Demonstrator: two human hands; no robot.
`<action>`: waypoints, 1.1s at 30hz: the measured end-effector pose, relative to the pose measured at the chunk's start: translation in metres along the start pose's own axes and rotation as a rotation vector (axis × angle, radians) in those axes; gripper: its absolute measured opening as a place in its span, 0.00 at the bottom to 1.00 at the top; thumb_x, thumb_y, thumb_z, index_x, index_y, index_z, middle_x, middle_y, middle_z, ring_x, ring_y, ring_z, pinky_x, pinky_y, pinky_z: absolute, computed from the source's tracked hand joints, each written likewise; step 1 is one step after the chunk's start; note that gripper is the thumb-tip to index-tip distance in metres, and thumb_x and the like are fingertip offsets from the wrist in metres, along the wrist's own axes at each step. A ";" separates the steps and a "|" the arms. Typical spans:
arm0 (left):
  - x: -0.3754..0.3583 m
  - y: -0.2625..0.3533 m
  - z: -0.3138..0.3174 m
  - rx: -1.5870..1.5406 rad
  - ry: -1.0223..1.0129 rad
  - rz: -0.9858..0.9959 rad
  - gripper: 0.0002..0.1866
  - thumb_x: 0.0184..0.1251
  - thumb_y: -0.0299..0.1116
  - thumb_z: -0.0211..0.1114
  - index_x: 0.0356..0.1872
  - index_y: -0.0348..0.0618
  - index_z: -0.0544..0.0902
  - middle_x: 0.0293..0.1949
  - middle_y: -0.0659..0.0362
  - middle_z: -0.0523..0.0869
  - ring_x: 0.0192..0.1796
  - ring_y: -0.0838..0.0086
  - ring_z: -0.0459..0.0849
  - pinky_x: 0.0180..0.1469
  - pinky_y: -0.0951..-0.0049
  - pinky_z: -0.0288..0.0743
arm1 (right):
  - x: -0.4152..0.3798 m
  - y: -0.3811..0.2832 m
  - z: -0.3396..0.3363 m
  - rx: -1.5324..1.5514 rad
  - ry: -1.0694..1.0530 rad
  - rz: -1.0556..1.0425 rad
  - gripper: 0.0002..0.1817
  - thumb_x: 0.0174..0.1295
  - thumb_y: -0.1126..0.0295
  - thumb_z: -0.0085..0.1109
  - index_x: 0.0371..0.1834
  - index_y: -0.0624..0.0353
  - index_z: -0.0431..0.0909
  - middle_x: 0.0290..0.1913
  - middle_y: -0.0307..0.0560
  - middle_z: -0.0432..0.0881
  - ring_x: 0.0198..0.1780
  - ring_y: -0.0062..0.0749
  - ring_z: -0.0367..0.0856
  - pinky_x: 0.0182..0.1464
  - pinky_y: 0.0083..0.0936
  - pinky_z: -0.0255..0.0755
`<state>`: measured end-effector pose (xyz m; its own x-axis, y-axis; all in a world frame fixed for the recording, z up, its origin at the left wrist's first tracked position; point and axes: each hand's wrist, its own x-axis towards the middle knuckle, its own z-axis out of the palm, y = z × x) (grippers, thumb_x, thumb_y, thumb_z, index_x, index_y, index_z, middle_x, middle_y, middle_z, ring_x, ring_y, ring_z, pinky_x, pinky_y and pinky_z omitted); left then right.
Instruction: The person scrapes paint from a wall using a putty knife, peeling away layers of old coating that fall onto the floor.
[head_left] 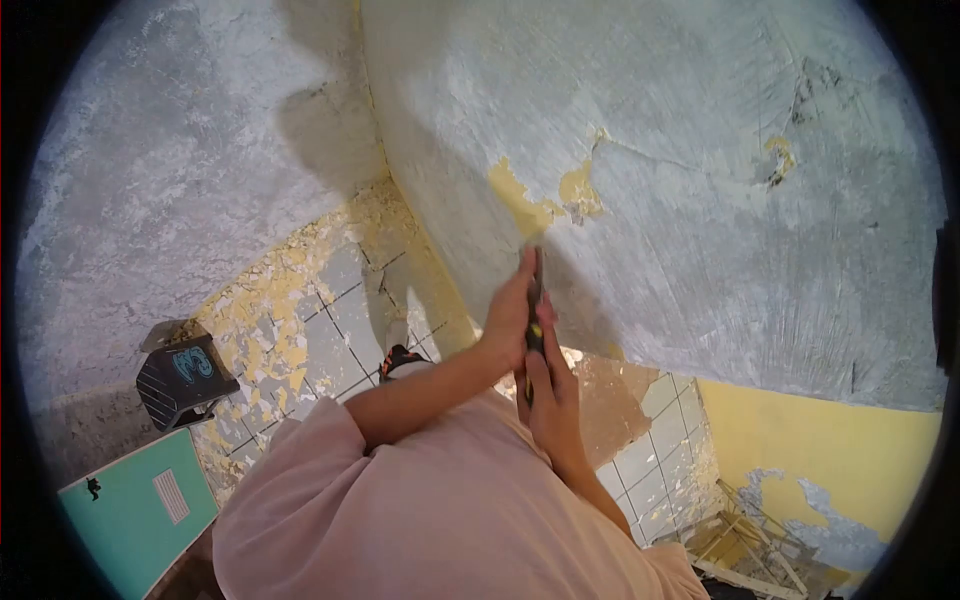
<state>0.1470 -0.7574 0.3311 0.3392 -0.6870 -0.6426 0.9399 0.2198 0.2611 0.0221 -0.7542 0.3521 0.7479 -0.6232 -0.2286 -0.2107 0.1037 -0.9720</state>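
Observation:
A scraper [536, 335] with a dark handle and yellow marks is held upright in front of my body. My right hand [553, 395] wraps round the lower part of its handle. Higher up, my left hand [508, 312] grips the tool, fingers close to its upper end. That end meets or nearly meets the grey wall [700, 270], just below a patch of yellow paint [522, 205]; contact is hard to make out. Another yellow patch [580, 190] shows to the right. The blade is seen almost edge-on and is partly hidden by my fingers.
Paint flakes [285, 340] litter the tiled floor [340, 325] at left. A black box-like object [187, 380] and a green panel [130, 515] stand there. My shoe [402, 360] is below. At lower right are a metal frame [765, 545] and a peeling yellow wall [830, 450].

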 end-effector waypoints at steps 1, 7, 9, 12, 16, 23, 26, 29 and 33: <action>-0.012 -0.008 0.004 -0.003 0.002 -0.011 0.25 0.59 0.59 0.58 0.23 0.46 0.66 0.17 0.64 0.67 0.16 0.79 0.66 0.20 0.79 0.64 | -0.004 -0.006 0.000 0.028 0.016 0.048 0.25 0.69 0.72 0.37 0.69 0.56 0.53 0.26 0.35 0.69 0.19 0.12 0.59 0.21 0.12 0.57; -0.003 0.001 0.004 -0.048 0.031 -0.052 0.23 0.62 0.58 0.54 0.28 0.45 0.69 0.18 0.63 0.67 0.16 0.78 0.66 0.20 0.78 0.64 | 0.002 -0.018 0.005 0.059 0.031 0.200 0.25 0.68 0.73 0.38 0.69 0.55 0.54 0.27 0.36 0.70 0.22 0.13 0.59 0.26 0.10 0.59; -0.027 0.000 0.009 -0.009 -0.031 0.008 0.25 0.58 0.60 0.59 0.23 0.47 0.67 0.14 0.68 0.63 0.14 0.84 0.61 0.17 0.84 0.59 | -0.014 -0.006 0.008 0.039 0.039 0.047 0.24 0.68 0.74 0.37 0.69 0.55 0.55 0.34 0.36 0.74 0.15 0.11 0.55 0.18 0.09 0.54; -0.002 -0.013 -0.002 0.028 -0.024 -0.012 0.25 0.58 0.60 0.58 0.22 0.48 0.67 0.13 0.69 0.63 0.14 0.84 0.61 0.17 0.84 0.59 | -0.007 -0.012 0.002 -0.022 0.031 0.092 0.24 0.68 0.75 0.37 0.69 0.54 0.55 0.40 0.37 0.74 0.22 0.12 0.60 0.25 0.11 0.58; 0.003 0.008 0.001 0.025 -0.005 -0.031 0.26 0.58 0.63 0.55 0.21 0.49 0.67 0.14 0.70 0.64 0.14 0.84 0.61 0.17 0.84 0.58 | 0.012 -0.019 0.009 -0.037 -0.017 0.035 0.26 0.66 0.77 0.36 0.69 0.57 0.54 0.66 0.43 0.62 0.50 0.24 0.69 0.47 0.16 0.65; -0.008 0.010 0.017 0.142 0.021 0.008 0.27 0.59 0.63 0.54 0.18 0.49 0.65 0.12 0.68 0.62 0.15 0.83 0.61 0.18 0.83 0.58 | 0.008 -0.029 0.011 -0.097 0.064 0.011 0.26 0.66 0.76 0.35 0.70 0.55 0.52 0.65 0.48 0.64 0.44 0.26 0.73 0.47 0.18 0.67; -0.017 0.029 0.008 0.053 -0.054 -0.074 0.24 0.60 0.60 0.56 0.21 0.49 0.67 0.14 0.67 0.64 0.16 0.82 0.61 0.21 0.83 0.60 | 0.000 -0.034 0.019 -0.031 -0.001 0.050 0.26 0.67 0.75 0.36 0.70 0.54 0.51 0.59 0.43 0.70 0.27 0.18 0.65 0.32 0.13 0.64; -0.034 0.003 0.014 0.000 -0.060 -0.054 0.22 0.61 0.57 0.57 0.23 0.50 0.67 0.15 0.68 0.65 0.16 0.83 0.61 0.20 0.84 0.60 | -0.023 -0.032 0.012 0.055 0.028 0.112 0.26 0.68 0.73 0.38 0.70 0.54 0.51 0.53 0.41 0.73 0.20 0.13 0.59 0.23 0.11 0.59; 0.002 0.015 0.009 -0.026 -0.116 0.043 0.23 0.61 0.58 0.56 0.27 0.46 0.70 0.16 0.65 0.65 0.17 0.80 0.65 0.21 0.82 0.62 | 0.010 -0.032 0.017 0.065 0.062 0.143 0.26 0.68 0.75 0.35 0.70 0.56 0.50 0.30 0.38 0.76 0.19 0.12 0.60 0.22 0.09 0.58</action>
<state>0.1612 -0.7617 0.3397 0.3737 -0.7515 -0.5437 0.9259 0.2677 0.2665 0.0469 -0.7503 0.3802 0.6729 -0.6447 -0.3628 -0.2697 0.2429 -0.9318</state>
